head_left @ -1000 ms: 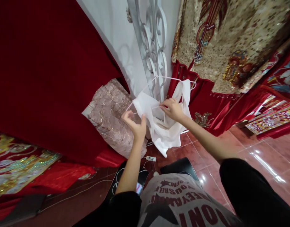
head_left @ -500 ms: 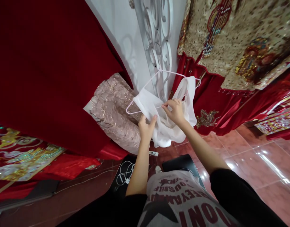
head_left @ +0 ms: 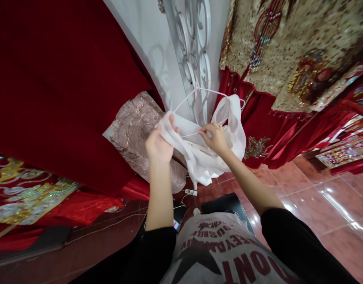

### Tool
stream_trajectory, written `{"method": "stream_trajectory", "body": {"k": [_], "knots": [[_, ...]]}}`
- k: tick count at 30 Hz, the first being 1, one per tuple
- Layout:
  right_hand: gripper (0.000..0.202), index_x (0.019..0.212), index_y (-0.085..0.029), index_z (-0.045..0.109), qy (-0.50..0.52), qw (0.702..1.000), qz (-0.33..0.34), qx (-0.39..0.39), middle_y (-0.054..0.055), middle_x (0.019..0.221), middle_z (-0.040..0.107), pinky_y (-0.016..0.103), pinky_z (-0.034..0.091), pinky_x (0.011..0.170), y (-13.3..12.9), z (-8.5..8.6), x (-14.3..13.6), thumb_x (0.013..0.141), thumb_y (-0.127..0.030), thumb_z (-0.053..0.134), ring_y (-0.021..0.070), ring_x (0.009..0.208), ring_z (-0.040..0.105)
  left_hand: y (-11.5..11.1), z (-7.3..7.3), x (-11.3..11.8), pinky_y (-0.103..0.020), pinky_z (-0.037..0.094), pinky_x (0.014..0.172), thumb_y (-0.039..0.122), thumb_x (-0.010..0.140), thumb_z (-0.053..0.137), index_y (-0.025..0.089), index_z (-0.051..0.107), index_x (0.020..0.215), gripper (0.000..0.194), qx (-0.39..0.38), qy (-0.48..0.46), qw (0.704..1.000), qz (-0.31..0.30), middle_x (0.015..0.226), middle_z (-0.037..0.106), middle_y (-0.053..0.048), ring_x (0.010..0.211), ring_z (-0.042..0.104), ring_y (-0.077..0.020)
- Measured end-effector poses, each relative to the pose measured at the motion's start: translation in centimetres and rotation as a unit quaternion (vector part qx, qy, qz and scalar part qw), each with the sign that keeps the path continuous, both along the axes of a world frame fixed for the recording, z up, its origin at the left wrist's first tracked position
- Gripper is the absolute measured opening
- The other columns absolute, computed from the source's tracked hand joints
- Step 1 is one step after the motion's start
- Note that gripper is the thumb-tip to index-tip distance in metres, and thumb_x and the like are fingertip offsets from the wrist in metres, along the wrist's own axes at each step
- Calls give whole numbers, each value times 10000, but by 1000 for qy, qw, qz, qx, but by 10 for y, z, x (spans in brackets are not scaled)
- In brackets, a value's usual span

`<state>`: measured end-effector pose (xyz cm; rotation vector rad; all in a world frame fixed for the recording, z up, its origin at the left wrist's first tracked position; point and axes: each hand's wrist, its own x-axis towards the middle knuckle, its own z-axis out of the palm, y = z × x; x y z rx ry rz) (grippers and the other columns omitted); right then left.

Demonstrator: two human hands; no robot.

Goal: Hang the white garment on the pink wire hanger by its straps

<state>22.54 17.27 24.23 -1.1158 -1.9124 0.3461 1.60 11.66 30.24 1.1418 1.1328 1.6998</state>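
Observation:
A pale pink hanger (head_left: 212,90) hangs by its hook from the white scrollwork metal frame (head_left: 183,55). Draped over it is a thin white garment (head_left: 236,130), gathered and loose at the bottom. My left hand (head_left: 161,144) grips the garment's left part near the hanger's left end, thumb and fingers closed on the cloth. With thumb and forefinger, my right hand (head_left: 213,137) pinches the hanger's thin bottom bar near its middle. Cloth hides part of the bar and the hanger's left corner.
Red drapery (head_left: 66,86) fills the left side, beside a pinkish textured fabric (head_left: 134,130). Gold beaded garments (head_left: 302,51) hang at right above red cloth. Below are a black seat (head_left: 228,205), a white cable (head_left: 107,227) and a tiled floor (head_left: 311,201).
My left hand has moved left and up, taking the garment's left part toward the hanger's end. My right hand keeps its pinch on the bar. A phone screen now shows beside my left forearm.

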Motion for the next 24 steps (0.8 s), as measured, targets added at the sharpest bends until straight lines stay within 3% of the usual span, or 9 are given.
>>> {"method": "stream_trajectory", "body": {"k": [2, 5, 8, 10, 13, 16, 19, 21, 24], "knots": [[209, 872, -240, 695, -2, 1000, 1, -6, 73, 905, 763, 462, 395, 1026, -1, 2, 0, 1037, -351, 632, 288, 943, 600, -1, 9, -22, -443, 578, 1076, 632, 1053, 348, 239, 705, 1296, 583, 20, 39, 998, 34, 1487, 681, -116, 1444, 609, -287], [187, 863, -237, 704, -2, 1000, 3, -12, 67, 902, 768, 459, 393, 1024, -1, 2, 1, 1020, -324, 652, 283, 940, 608, -14, -5, -53, -390, 557, 1012, 587, 1097, 290, 277, 674, 1310, 538, 65, 30, 992, 101, 1547, 637, -64, 1494, 539, -250], [214, 871, -238, 722, 8, 1000, 17, -20, 64, 906, 772, 462, 392, 1050, -2, 0, -1, 1032, -359, 650, 275, 941, 623, -32, -36, -66, -281, 503, 764, 438, 1090, 438, 276, 662, 1305, 351, 52, -52, 990, 120, 1554, 642, -32, 1030, 682, -133], [271, 878, -246, 732, 22, 999, 29, -25, 61, 912, 779, 463, 397, 1067, -3, -1, -6, 1056, -419, 624, 271, 936, 634, -41, -51, -59, -230, 421, 599, 430, 1051, 546, 310, 674, 1298, 302, 11, -100, 991, 94, 1557, 657, -19, 648, 502, -61], [330, 874, -247, 734, 44, 998, 26, -22, 66, 914, 784, 460, 414, 1059, -8, -3, -15, 1075, -467, 592, 275, 947, 655, -44, -58, -31, -238, 287, 446, 596, 1012, 641, 272, 728, 1195, 382, -18, -134, 990, 41, 1433, 730, -97, 489, 205, -46], [300, 889, -247, 740, 56, 998, 15, -14, 75, 947, 785, 461, 433, 1061, -14, -1, -19, 1064, -450, 606, 286, 1000, 672, -40, -52, -4, -222, 250, 408, 662, 937, 754, 251, 729, 1068, 432, 10, -187, 981, 46, 1187, 776, -69, 458, 173, -25], [232, 918, -251, 753, 69, 997, 19, 1, 92, 1030, 775, 479, 450, 1086, -14, 5, -8, 1035, -411, 631, 296, 1061, 676, -39, -45, 7, -195, 245, 399, 642, 868, 854, 237, 678, 949, 449, 39, -212, 975, 49, 981, 717, -1, 432, 201, 2], [186, 987, -249, 756, 93, 995, -39, 25, 125, 1139, 741, 509, 449, 1106, -5, 11, 9, 1008, -395, 641, 320, 1165, 648, -40, -43, 6, -198, 239, 394, 638, 885, 841, 229, 649, 912, 452, 38, -202, 978, 44, 966, 691, 8, 426, 209, 9], [280, 1150, -227, 693, 126, 969, -209, 45, 180, 1316, 635, 569, 432, 1115, 21, 17, 40, 953, -425, 671, 382, 1360, 522, -40, -43, 3, -213, 270, 411, 627, 951, 774, 232, 642, 906, 418, 21, -180, 983, 40, 1013, 693, 3, 437, 230, 2]]}}
